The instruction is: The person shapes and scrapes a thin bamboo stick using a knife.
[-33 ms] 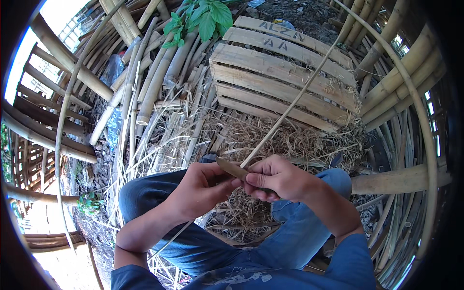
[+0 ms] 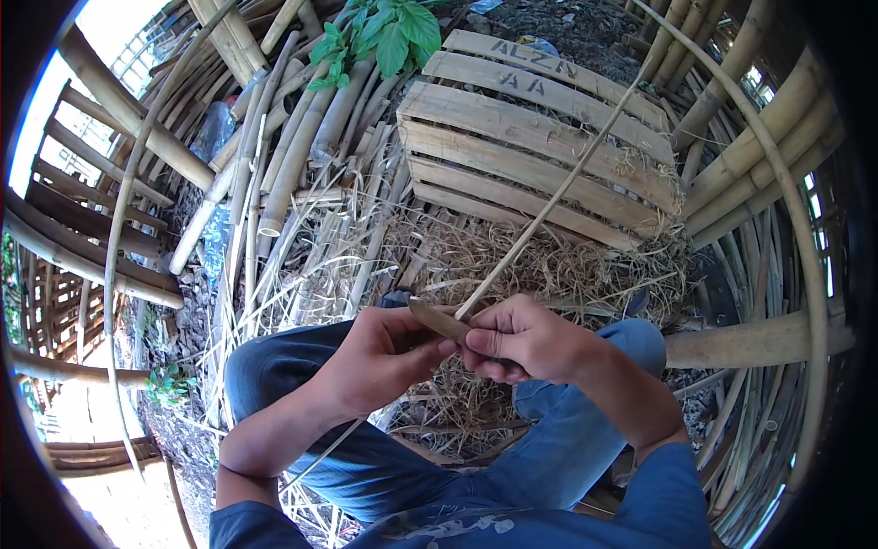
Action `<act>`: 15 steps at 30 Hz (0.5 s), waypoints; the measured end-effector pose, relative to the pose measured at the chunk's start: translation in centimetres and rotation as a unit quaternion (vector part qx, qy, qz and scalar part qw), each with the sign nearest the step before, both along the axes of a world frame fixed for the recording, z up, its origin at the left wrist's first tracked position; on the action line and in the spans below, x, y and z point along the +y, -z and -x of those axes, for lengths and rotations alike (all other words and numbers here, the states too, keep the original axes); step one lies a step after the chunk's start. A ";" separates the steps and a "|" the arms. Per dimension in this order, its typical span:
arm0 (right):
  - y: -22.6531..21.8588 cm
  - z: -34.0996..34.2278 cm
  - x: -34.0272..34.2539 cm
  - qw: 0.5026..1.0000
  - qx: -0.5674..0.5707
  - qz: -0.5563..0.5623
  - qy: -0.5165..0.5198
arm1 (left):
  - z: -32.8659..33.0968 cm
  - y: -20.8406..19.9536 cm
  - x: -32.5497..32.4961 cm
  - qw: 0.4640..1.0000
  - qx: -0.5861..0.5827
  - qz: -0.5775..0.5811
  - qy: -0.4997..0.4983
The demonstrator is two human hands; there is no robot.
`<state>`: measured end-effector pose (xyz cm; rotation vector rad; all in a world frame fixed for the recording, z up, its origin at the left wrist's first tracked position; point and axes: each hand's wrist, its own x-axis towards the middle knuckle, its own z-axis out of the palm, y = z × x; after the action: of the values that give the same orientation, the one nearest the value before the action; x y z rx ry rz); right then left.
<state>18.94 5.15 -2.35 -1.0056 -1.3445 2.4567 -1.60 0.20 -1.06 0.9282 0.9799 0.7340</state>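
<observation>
Bamboo strip slants between both hands, past the slatted wooden crate | right hand pinches a brown tapered piece against it | left hand curls close, hold hidden | looks like strip-shaping; next move calls for steady pressure

The fingers of the left hand curl partly out of sight behind a brown piece, whose near end is hidden at the thumb of the right hand. Between the fingers, the pale strip is covered; below them, the shirt is cut off by the lower edge.
</observation>
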 end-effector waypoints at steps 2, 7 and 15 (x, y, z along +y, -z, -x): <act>0.0 -0.1 -0.1 1.000 0.001 0.006 -0.014 | 0.1 0.0 0.0 1.000 -0.001 0.018 -0.005; -0.5 0.2 -0.1 1.000 -0.006 -0.012 0.002 | 0.2 0.4 0.0 1.000 -0.016 0.020 -0.013; -1.0 0.3 -0.2 0.998 -0.032 -0.048 0.029 | 0.2 0.3 0.0 1.000 -0.004 0.016 -0.003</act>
<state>18.61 4.91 -1.39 -1.0920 -1.4178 2.3132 -1.77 0.24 -1.40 0.8947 0.9842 0.7254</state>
